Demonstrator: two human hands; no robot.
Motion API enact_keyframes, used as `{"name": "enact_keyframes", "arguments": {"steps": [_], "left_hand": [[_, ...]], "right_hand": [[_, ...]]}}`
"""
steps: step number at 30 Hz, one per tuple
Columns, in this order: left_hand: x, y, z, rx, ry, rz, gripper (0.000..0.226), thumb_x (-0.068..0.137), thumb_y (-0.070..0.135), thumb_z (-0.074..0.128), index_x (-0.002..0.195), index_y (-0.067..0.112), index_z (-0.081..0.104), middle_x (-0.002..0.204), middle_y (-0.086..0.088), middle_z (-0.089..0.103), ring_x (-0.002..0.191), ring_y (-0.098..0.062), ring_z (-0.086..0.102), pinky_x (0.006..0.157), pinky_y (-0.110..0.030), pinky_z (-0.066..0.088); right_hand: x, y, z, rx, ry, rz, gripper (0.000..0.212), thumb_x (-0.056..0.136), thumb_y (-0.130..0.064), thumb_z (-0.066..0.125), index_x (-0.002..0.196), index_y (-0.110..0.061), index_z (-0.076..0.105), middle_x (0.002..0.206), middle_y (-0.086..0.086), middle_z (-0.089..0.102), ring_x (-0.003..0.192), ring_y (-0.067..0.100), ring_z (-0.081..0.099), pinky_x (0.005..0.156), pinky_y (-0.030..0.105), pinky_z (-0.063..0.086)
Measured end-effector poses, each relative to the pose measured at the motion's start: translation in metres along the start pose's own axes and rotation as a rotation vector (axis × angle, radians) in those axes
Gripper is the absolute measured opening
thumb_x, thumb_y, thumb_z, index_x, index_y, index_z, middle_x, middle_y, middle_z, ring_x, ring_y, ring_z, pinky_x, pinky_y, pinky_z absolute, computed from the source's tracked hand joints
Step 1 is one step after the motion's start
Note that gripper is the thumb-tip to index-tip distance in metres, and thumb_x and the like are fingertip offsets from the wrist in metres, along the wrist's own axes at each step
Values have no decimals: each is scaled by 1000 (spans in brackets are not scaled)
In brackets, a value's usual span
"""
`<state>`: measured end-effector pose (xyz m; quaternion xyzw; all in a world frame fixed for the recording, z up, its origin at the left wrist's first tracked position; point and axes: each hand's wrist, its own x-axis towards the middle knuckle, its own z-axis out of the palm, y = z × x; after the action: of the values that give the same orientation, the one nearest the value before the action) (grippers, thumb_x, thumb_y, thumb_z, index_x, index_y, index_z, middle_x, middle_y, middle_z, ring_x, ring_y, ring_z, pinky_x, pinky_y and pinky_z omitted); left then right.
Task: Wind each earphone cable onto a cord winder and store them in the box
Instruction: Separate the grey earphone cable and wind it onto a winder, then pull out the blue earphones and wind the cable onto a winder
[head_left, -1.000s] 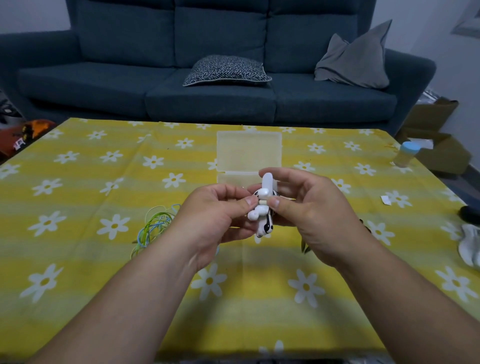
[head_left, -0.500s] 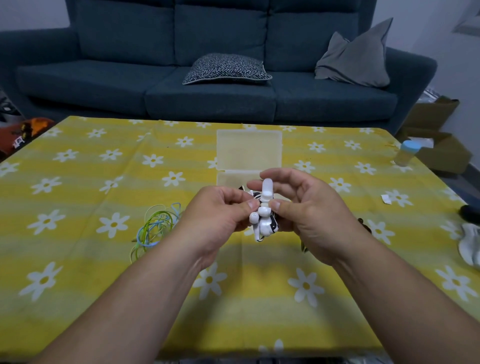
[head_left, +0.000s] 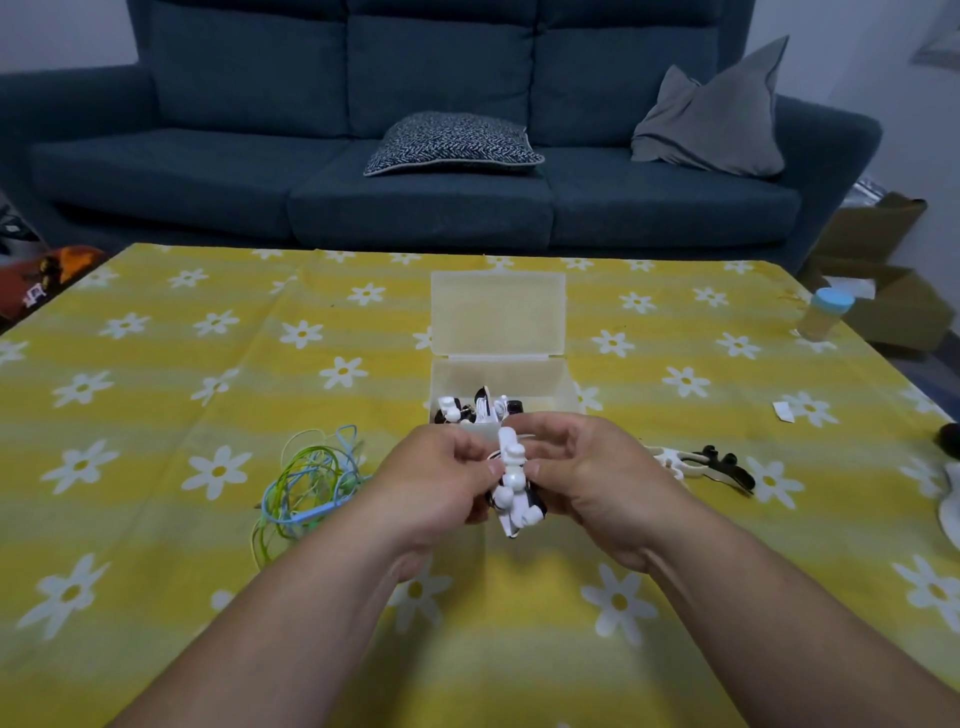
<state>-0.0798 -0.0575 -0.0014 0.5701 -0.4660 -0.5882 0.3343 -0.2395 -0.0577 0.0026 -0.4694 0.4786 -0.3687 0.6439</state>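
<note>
Both hands meet above the yellow flowered tablecloth, just in front of the box. My left hand and my right hand pinch a white cord winder wound with white and black earphones between thumbs and fingers. The clear plastic box lies open behind the hands, its lid flat on the table, and holds wound black-and-white earphones. A loose tangle of green and blue earphone cable lies left of my left hand. Another white winder with black earphones lies right of my right hand.
A small jar with a blue cap stands near the table's far right edge. A paper scrap and a white object lie at the right. Behind the table stands a dark blue sofa with cushions.
Both hands have lowered a little with the winder and turned it, so the open box with its earphones now shows behind them. The grip stays the same.
</note>
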Motion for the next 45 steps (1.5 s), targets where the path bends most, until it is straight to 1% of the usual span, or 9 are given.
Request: {"name": "enact_keyframes", "arguments": {"steps": [5, 8, 14, 20, 23, 26, 32, 39, 45], "left_hand": [[14, 3, 6, -37, 142, 44, 22, 95, 2, 59, 79, 6, 73, 68, -9, 66, 58, -19, 52, 58, -27, 46], [26, 5, 7, 6, 343, 133, 22, 89, 6, 66, 69, 12, 72, 62, -2, 69, 57, -19, 57, 64, -35, 50], [34, 16, 5, -193, 276, 168, 12, 95, 15, 62, 91, 12, 73, 78, -3, 73, 67, -14, 63, 71, -31, 55], [28, 29, -3, -368, 40, 122, 24, 100, 18, 52, 116, 7, 67, 114, -11, 72, 98, -19, 68, 95, -38, 51], [29, 31, -4, -326, 146, 137, 21, 99, 19, 56, 118, 14, 64, 116, -4, 70, 105, -17, 68, 95, -36, 53], [32, 31, -19, -172, 314, 196, 15, 97, 19, 59, 111, 21, 65, 109, 1, 69, 103, -18, 68, 94, -38, 54], [26, 28, -42, -85, 343, 258, 15, 93, 13, 63, 100, 25, 69, 103, -3, 71, 98, -22, 69, 91, -42, 56], [19, 30, -61, -113, 376, 302, 14, 92, 11, 64, 96, 23, 71, 105, -10, 70, 98, -27, 69, 91, -45, 56], [12, 30, -68, -122, 352, 279, 14, 91, 11, 66, 99, 21, 71, 92, -2, 69, 97, -27, 69, 92, -46, 55]], "right_hand": [[17, -3, 1, -29, 203, 13, 25, 92, 7, 57, 113, -5, 64, 95, 12, 75, 69, 19, 70, 58, 25, 54], [28, -6, 1, -160, 253, -7, 16, 91, -5, 64, 103, -13, 69, 100, 14, 73, 78, 22, 69, 74, 38, 58], [42, -21, 3, -301, 248, -126, 21, 78, -7, 79, 93, -18, 70, 74, -3, 69, 70, 14, 68, 76, 38, 59], [68, -25, -6, -210, 464, -63, 17, 76, 3, 62, 89, -3, 70, 74, 12, 70, 66, 25, 66, 72, 44, 60], [82, -21, -12, -327, 646, -85, 9, 73, -7, 66, 81, -10, 70, 70, 5, 69, 68, 25, 66, 69, 42, 58], [90, -20, -19, -789, 766, -70, 15, 80, -18, 67, 95, -16, 67, 82, 1, 64, 79, 26, 58, 60, 30, 39], [97, -15, -3, -1201, 779, -6, 13, 83, -5, 58, 89, -15, 52, 101, 13, 63, 76, 29, 44, 65, 30, 35], [98, -14, 8, -1405, 744, 86, 19, 86, -8, 57, 103, -13, 62, 108, 11, 66, 100, 34, 64, 69, 30, 37], [94, -21, 20, -1487, 512, 252, 9, 87, -5, 53, 87, -14, 52, 105, 9, 63, 95, 30, 60, 72, 29, 41]]}}
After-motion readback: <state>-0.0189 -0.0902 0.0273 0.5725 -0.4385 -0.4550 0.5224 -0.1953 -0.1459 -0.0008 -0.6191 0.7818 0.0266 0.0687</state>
